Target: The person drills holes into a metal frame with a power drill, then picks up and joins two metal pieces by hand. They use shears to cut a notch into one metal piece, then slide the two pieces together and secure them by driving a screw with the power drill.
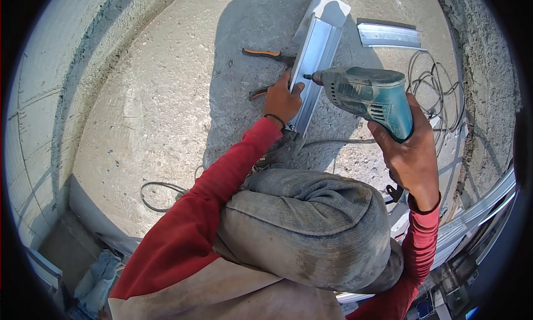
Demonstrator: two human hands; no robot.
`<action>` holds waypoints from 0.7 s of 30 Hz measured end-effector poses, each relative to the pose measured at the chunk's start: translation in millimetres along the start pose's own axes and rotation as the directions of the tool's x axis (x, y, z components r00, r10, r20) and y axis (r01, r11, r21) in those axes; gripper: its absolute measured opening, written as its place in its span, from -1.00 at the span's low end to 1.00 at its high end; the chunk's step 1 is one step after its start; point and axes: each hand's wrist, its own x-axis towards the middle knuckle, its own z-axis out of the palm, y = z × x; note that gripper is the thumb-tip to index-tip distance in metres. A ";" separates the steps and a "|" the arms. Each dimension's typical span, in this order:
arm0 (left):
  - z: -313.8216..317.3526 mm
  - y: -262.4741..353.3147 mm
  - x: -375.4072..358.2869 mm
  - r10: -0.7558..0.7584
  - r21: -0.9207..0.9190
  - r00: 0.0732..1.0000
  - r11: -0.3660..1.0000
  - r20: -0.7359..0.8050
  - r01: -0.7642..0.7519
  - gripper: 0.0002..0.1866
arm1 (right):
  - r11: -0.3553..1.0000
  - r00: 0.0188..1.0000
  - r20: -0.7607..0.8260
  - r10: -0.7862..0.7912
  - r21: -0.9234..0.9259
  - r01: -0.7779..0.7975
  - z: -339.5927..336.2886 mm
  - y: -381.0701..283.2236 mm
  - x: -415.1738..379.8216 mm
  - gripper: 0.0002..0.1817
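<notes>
A teal power drill (pixel 366 92) is in my right hand (pixel 408 142), its fingers wrapped round the handle. The drill's tip meets, or nearly meets, the face of a silver metal channel (pixel 317 59) that slants away from my foot. Gripping the channel's left edge is my left hand (pixel 283 100), with the thumb over the front and the other fingers partly hidden behind. Just left of that hand lie snips with black and orange handles (pixel 261 53), partly covered by the hand and the channel.
A short metal channel piece (pixel 390 35) lies on the concrete floor (pixel 161 92) at the upper right. Black cable (pixel 438 81) coils by the right wall, and another loop (pixel 161 196) lies left of my knee (pixel 311 220). Long metal profiles (pixel 472 214) rest at the lower right.
</notes>
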 end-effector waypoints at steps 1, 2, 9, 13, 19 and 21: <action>-0.9 1.4 -0.1 -0.013 0.009 1.000 1.000 0.008 0.013 -0.59 | 1.000 1.000 0.000 -0.001 -0.001 0.001 -0.1 -0.4 0.1 -0.52; -1.5 2.2 -0.1 -0.026 0.017 1.000 1.000 0.016 0.025 -0.59 | 1.000 1.000 0.004 0.001 0.002 -0.001 0.1 -1.0 0.2 -0.52; 1.1 -6.5 -0.2 0.000 0.024 1.000 1.000 0.008 0.000 -0.57 | 1.000 1.000 0.008 0.005 0.006 -0.005 1.9 -3.3 0.0 -0.52; 2.5 -9.6 -0.2 -0.026 0.012 1.000 1.000 0.012 0.026 -0.54 | 1.000 1.000 0.007 0.006 0.003 -0.006 2.8 -4.6 -0.5 -0.53; 3.3 -12.6 0.1 -0.028 0.012 1.000 1.000 0.015 0.027 -0.52 | 0.999 0.999 0.021 0.033 0.005 -0.034 1.6 -6.2 -0.4 -0.53; 2.7 -11.7 0.6 -0.030 0.019 0.999 0.999 0.014 0.030 -0.52 | 0.999 0.999 0.013 0.035 0.014 -0.035 2.0 -5.3 -0.6 -0.52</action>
